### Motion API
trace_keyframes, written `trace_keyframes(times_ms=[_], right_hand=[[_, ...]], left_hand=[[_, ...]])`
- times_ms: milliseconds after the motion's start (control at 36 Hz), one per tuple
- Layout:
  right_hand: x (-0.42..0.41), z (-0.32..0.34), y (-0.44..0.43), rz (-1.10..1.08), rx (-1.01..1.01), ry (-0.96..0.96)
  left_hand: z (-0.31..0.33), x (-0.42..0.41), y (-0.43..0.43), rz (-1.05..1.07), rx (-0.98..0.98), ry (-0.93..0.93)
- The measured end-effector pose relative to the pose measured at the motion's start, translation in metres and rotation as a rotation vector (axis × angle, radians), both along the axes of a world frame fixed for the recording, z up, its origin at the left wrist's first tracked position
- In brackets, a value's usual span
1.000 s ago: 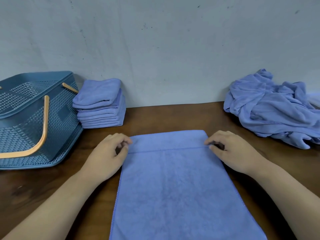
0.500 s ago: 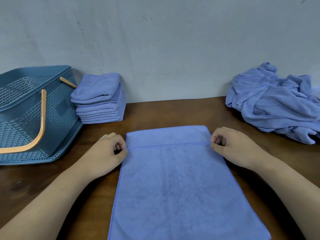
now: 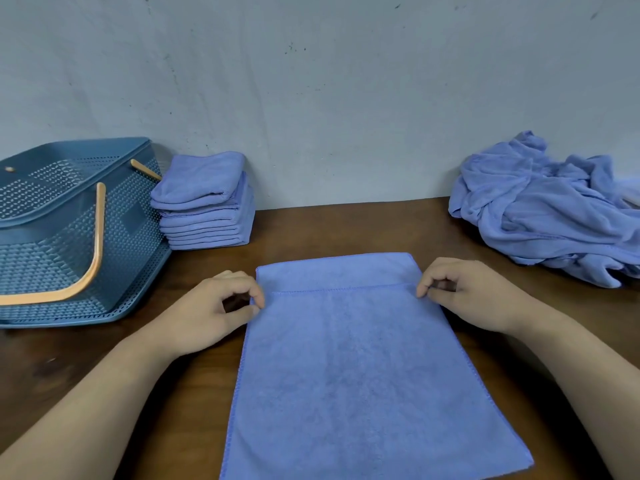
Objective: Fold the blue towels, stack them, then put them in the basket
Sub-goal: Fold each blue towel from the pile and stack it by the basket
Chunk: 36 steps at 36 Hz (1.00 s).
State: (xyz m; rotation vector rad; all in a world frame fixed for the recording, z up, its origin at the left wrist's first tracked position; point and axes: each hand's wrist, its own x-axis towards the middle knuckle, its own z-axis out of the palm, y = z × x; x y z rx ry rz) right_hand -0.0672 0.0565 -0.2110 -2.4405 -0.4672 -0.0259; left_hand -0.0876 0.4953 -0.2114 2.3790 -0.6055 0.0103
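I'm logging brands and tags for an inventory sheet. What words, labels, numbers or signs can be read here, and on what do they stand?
None: no readable text anywhere in this view. The basket, the folded stack, the flat towel, the crumpled pile and the table show no print or tag; the wall bears only specks and scuffs.

A blue towel lies flat on the desk, folded double, the top layer's hemmed edge just short of the far end. A stack of folded towels stands far left, just beside the perforated, orange-handled blue basket. A crumpled heap of towels lies far right
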Motion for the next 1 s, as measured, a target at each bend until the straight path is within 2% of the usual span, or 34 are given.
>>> trace_keyframes(times_ms=[222,389,472,611,667,722,833,1000], right_hand=[[-0.003,0.005,-0.001,0.004,0.144,0.023],[-0.004,0.013,-0.004,0.076,0.398,0.08],[-0.006,0.02,-0.001,0.074,0.517,0.032],[0.001,0.024,0.018,-0.054,0.601,-0.098],[0.013,0.016,0.027,-0.127,0.581,-0.152],[0.026,0.001,0.03,-0.188,0.496,-0.163],[0.038,-0.028,0.027,-0.187,0.262,-0.055],[0.031,-0.03,0.028,-0.176,0.251,-0.036]], left_hand=[[0.001,-0.002,0.001,0.029,-0.087,0.003],[0.009,-0.004,-0.004,-0.005,-0.473,-0.004],[0.016,-0.005,-0.011,-0.009,-0.622,-0.065],[0.018,0.004,-0.02,0.187,-0.775,-0.114],[0.013,0.014,-0.023,0.281,-0.738,-0.08],[0.0,0.024,-0.023,0.332,-0.544,-0.037],[-0.022,0.03,-0.017,0.306,-0.132,-0.019],[-0.026,0.026,-0.017,0.291,-0.08,-0.034]])
